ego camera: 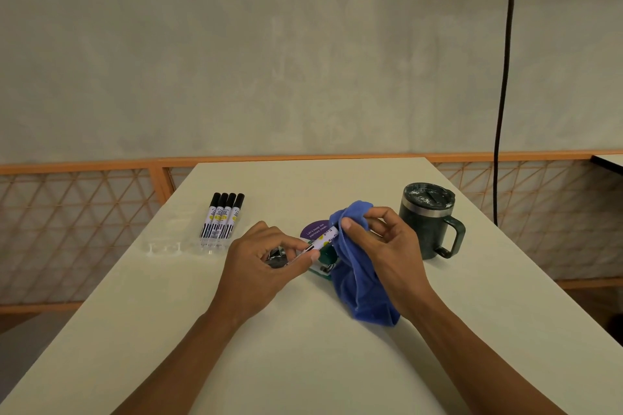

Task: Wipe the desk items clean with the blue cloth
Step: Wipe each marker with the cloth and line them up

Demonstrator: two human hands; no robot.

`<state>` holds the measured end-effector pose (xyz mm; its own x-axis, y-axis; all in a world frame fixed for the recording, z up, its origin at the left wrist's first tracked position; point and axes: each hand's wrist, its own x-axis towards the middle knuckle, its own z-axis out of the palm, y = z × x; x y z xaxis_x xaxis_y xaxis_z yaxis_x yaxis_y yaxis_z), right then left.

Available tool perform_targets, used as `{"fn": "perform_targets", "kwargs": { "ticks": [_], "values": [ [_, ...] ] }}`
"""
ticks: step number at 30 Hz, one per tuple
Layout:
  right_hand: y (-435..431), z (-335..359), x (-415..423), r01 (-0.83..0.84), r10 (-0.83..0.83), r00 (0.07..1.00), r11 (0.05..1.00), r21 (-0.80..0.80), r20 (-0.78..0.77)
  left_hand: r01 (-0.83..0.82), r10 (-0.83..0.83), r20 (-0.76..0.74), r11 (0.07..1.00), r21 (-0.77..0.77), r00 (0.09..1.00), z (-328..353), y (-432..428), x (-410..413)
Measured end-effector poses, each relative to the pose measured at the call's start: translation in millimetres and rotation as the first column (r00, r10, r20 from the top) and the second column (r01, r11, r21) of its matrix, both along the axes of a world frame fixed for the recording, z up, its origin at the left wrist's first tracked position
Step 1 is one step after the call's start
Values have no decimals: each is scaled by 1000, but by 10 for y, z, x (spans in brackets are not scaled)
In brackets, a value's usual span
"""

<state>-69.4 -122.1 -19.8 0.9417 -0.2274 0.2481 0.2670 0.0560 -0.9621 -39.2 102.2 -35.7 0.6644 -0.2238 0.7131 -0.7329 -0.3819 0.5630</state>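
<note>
My left hand point(266, 258) pinches a white marker point(320, 239) by its lower end, above the middle of the white table point(303, 364). The marker's upper end is wrapped in the blue cloth point(357, 280), which my right hand point(384, 246) grips between thumb and fingers. The rest of the cloth hangs down to the tabletop. Several more black-capped markers point(222, 217) lie side by side at the back left. A dark green lidded mug point(428, 219) stands at the right.
Under my hands lies a round purple card point(315, 229) with white print, next to a green and white object point(325, 261), partly hidden. A clear plastic tray point(168, 246) sits left of the markers. An orange railing point(101, 167) runs behind the table. A black cable point(504, 77) hangs at the right.
</note>
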Motion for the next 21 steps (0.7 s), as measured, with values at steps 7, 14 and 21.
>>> {"fn": "perform_targets", "kwargs": {
  "ticks": [7, 14, 21],
  "values": [
    [-1, -18, 19, 48, -48, 999, 999, 7, 17, 2, -2, 3, 1000, -7, 1000, -4, -18, 0],
    [28, -35, 36, 85, -85, 996, 996, -8, -7, -8, 8, 17, 1000, -6, 1000, 13, -31, -21],
    [32, -19, 11, 8, -8, 1000, 1000, 5, -30, -38, 38, 45, 999, 8, 998, 11, -21, -9]
  ]
}}
